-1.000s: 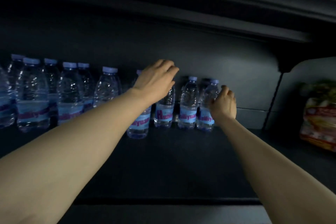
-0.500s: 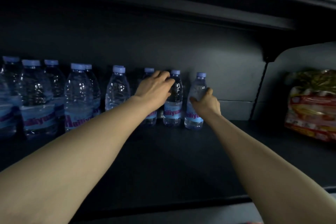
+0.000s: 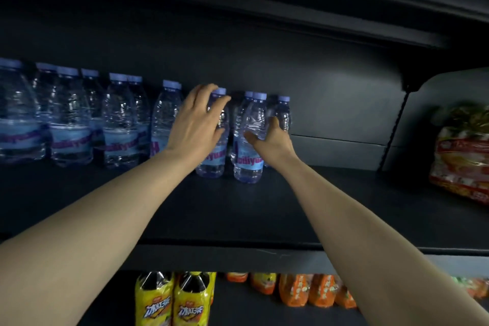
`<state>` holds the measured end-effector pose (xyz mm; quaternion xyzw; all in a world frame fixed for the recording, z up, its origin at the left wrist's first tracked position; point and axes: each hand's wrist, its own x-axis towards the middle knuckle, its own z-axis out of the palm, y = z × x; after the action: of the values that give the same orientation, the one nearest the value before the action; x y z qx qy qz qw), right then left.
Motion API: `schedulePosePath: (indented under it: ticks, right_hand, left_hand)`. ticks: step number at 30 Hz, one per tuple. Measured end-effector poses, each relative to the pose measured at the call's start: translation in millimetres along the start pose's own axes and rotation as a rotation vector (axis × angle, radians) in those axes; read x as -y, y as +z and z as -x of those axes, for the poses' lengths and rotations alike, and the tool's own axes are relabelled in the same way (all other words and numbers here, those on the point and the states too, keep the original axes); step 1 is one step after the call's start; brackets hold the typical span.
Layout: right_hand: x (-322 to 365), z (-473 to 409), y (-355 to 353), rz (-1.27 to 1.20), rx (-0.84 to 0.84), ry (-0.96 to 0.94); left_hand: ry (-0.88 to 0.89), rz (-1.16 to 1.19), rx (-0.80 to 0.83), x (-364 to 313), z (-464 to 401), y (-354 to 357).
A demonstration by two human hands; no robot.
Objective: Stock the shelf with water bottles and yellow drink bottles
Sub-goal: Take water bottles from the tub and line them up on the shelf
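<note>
Clear water bottles with pale blue caps and blue labels stand in a row along the back of a dark shelf. My left hand wraps around the shoulder of one water bottle near the middle. My right hand grips the neighbouring water bottle, which stands slightly forward of the row. Another bottle stands behind my right hand. Two yellow drink bottles sit on the shelf below.
A red and yellow snack bag lies at the right end of the shelf past a divider. Orange packets line the lower shelf. The shelf above overhangs closely. Bare shelf surface lies in front of the bottles.
The view has dropped, revealing the lower shelf with yellow drink bottles. Both hands stay on the two middle bottles, and the right-hand bottle has come slightly forward.
</note>
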<state>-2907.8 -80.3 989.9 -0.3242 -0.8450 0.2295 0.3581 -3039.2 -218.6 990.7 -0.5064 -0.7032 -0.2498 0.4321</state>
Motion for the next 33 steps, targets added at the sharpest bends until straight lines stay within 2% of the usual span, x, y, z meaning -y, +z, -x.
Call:
schedulePosePath:
  ticks: [7,13,22,28,33]
  right_hand:
    - [1,4,-1,0.036,0.025,0.043]
    - [-3,-1,0,0.078,0.033,0.028]
    - [-9,7,4,0.162,-0.006,-0.068]
    - [-3,26,-3,0.496,-0.123,-0.188]
    - [17,63,-7,0.638,-0.155,-0.291]
  left_hand:
    - [-0.283,0.199,0.228,3,23,6]
    - [-0.455,0.332,0.3,6,22,23]
    - [-0.46,0.342,0.329,7,21,30]
    - [-0.403,0.299,0.343,8,27,10]
    - [-0.333,0.256,0.307,10,45,-22]
